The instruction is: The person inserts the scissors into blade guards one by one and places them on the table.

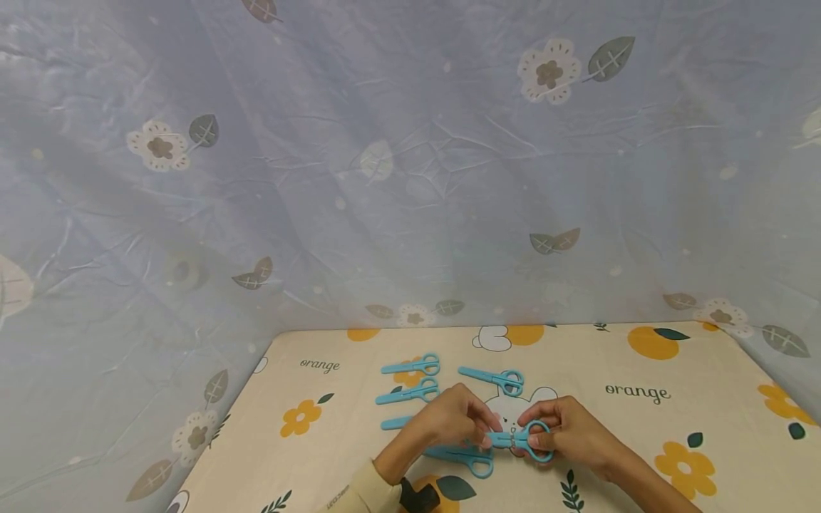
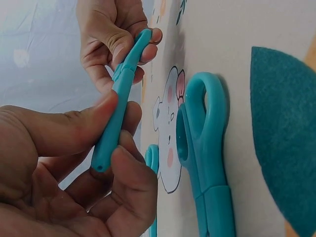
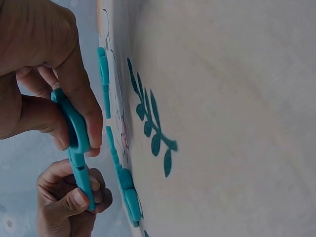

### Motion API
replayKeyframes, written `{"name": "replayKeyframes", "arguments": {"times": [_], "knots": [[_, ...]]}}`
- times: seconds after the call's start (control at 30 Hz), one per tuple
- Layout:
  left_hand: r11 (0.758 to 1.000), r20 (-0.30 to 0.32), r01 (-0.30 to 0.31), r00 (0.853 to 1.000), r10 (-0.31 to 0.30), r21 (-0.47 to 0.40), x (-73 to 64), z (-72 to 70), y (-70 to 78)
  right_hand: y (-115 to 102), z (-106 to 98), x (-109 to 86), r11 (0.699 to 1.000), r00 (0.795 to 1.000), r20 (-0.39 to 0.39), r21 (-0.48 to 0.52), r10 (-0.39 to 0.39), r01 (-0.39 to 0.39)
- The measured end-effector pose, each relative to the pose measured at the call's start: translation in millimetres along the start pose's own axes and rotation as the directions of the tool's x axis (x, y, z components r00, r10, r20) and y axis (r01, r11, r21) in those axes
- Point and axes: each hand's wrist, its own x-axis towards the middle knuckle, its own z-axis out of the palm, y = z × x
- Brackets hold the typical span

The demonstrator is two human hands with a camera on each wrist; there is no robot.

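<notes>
A pair of light-blue scissors, with a sheath over its blades, is held just above the table between both hands. My left hand pinches the sheathed end between thumb and fingers. On the other side, my right hand grips the finger loops. The left wrist view shows the sheath lying along the left thumb, its rounded tip pointing toward the camera. Below the left hand, another pair of scissors lies on the table, partly covered by that hand. In the right wrist view, the right thumb and fingers hold a loop.
More blue scissors lie left of the hands: one at the back, one below it and one partly hidden by the left arm. Another pair lies behind the hands. A patterned cloth covers the table; a printed curtain hangs behind.
</notes>
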Motion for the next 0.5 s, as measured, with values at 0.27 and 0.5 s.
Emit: {"name": "replayKeyframes", "arguments": {"times": [0.27, 0.5], "knots": [[1.0, -0.012, 0.012, 1.0, -0.012, -0.019, 3.1, 2.5, 1.0, 1.2, -0.4, -0.6, 1.0, 1.0, -0.007, -0.003, -0.027, 0.027], [0.999, -0.015, 0.012, 1.0, -0.012, -0.03, 4.7, 4.9, 1.0, 0.1, -0.4, 0.2, 0.999, 0.999, -0.027, -0.048, -0.019, 0.017]]}}
